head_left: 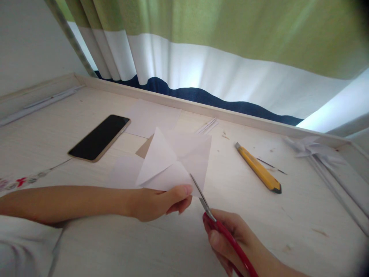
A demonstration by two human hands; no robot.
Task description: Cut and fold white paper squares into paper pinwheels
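My left hand (168, 201) pinches the near edge of a white sheet of paper (193, 150) between thumb and fingers. Slits run in from the sheet's corners toward its middle, and one flap on the left stands raised. In my right hand (230, 234) is a pair of scissors (208, 209) with red handles, my fingers wrapped round the grips. The metal blades point up and left, meeting the paper's near right part just beside my left thumb. Part of the lower blade is hidden by the sheet.
A black-screened phone (99, 138) lies at the left. To the right are a yellow utility knife (258, 167), a thin dark stick (272, 166) and a white paper pinwheel (309, 148). Another paper sheet (152, 115) lies behind. A raised rim (184, 103) borders the table below the curtain.
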